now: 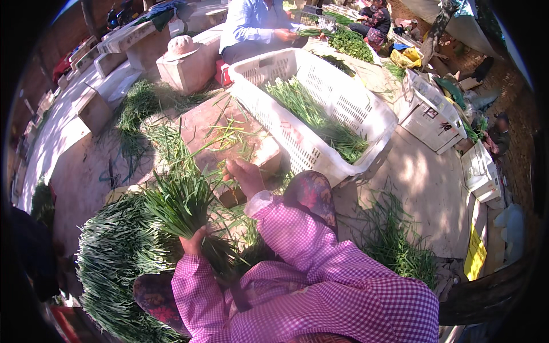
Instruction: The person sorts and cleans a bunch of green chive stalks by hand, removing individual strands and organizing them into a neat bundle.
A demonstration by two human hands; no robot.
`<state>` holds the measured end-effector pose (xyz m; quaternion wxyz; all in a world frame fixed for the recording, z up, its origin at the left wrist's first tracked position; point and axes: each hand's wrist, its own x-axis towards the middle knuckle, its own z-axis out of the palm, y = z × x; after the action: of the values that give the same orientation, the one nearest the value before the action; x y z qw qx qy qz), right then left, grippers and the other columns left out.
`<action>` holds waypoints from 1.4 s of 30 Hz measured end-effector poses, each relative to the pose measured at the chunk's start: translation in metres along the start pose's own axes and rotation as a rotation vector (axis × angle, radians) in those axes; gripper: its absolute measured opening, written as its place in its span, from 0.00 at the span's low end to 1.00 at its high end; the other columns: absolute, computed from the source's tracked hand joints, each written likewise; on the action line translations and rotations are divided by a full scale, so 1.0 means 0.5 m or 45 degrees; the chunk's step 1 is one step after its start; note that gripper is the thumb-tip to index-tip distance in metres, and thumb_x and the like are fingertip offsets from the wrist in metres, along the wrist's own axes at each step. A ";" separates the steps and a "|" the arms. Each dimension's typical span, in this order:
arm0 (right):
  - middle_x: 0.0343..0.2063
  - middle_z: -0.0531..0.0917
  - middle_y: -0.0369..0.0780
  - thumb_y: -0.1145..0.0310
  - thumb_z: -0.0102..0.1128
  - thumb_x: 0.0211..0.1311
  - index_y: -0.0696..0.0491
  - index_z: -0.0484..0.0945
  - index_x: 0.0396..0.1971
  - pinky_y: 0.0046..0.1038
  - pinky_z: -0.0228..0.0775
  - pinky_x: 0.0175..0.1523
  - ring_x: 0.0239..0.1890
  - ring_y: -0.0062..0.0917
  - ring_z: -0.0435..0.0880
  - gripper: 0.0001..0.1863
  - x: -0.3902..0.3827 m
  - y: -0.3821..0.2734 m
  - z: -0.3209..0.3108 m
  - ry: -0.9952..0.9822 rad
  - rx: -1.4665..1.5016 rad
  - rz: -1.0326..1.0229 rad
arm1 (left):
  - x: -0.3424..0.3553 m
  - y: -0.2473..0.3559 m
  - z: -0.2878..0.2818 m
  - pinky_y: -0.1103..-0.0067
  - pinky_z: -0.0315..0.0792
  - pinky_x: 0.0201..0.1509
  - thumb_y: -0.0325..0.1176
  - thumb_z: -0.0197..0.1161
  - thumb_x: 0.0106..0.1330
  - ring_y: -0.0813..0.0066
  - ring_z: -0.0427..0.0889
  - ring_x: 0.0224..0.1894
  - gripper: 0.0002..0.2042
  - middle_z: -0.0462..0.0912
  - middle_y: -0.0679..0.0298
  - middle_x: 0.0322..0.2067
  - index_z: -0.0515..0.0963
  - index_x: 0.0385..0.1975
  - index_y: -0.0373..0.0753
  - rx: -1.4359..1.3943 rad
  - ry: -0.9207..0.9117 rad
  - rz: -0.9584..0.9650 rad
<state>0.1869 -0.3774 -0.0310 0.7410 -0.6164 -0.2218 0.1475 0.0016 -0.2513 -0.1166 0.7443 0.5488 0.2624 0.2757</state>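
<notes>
My left hand (194, 241) is closed round a thick bunch of Chinese chives (182, 203), its leaves fanning up and away from me. My right hand (245, 175) is raised to the right of the bunch, near a stone block (260, 150) strewn with loose leaves. Its fingers look pinched together, and anything between them is too small to name. Beside my left arm lies a big pile of chives (114, 246), stacked with pale ends outward. Ahead stands a white plastic crate (289, 132) with bundled chives (303, 106) inside.
Loose greens (137, 114) lie at the far left, and more scattered chives (397, 240) at my right. Past the crate sits another person in a light blue shirt (247, 26). A hat (182, 47) rests on a block. White boxes (432, 117) line the right side.
</notes>
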 end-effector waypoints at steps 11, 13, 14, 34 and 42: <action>0.24 0.78 0.33 0.68 0.54 0.60 0.59 0.73 0.36 0.17 0.67 0.28 0.19 0.14 0.77 0.10 -0.009 0.054 0.025 -0.254 -0.130 0.100 | -0.003 0.007 -0.002 0.78 0.71 0.24 0.25 0.63 0.54 0.70 0.75 0.20 0.11 0.76 0.60 0.21 0.72 0.35 0.30 -0.056 -0.055 -0.042; 0.23 0.78 0.33 0.68 0.55 0.59 0.59 0.73 0.35 0.17 0.67 0.27 0.19 0.14 0.77 0.10 -0.009 0.062 0.031 -0.302 -0.131 0.101 | 0.000 0.012 0.005 0.78 0.71 0.24 0.26 0.62 0.55 0.70 0.75 0.20 0.10 0.76 0.59 0.20 0.72 0.34 0.30 -0.102 -0.062 -0.027; 0.23 0.78 0.33 0.68 0.56 0.59 0.59 0.73 0.34 0.17 0.67 0.27 0.19 0.14 0.77 0.10 -0.017 0.054 0.036 -0.296 -0.170 0.103 | -0.005 0.012 0.002 0.77 0.71 0.24 0.26 0.62 0.56 0.70 0.75 0.20 0.10 0.76 0.59 0.20 0.72 0.34 0.30 -0.113 -0.048 -0.039; 0.29 0.81 0.32 0.72 0.63 0.51 0.49 0.79 0.33 0.24 0.65 0.45 0.31 0.22 0.77 0.08 -0.022 -0.012 0.060 -0.086 -0.795 -0.781 | -0.012 0.022 -0.017 0.78 0.71 0.24 0.29 0.66 0.50 0.72 0.76 0.18 0.10 0.76 0.60 0.17 0.73 0.28 0.32 -0.142 0.105 -0.054; 0.35 0.78 0.30 0.65 0.70 0.38 0.42 0.79 0.30 0.35 0.61 0.51 0.46 0.31 0.70 0.14 -0.055 -0.012 0.102 -0.105 -1.154 -1.002 | -0.024 0.042 0.000 0.78 0.72 0.37 0.24 0.66 0.47 0.73 0.79 0.30 0.16 0.81 0.61 0.31 0.76 0.38 0.31 -0.090 -0.046 -0.181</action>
<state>0.1368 -0.3487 -0.0219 0.3942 -0.7362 -0.5027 -0.2235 -0.0095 -0.2547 -0.0952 0.7856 0.5070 0.2773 0.2211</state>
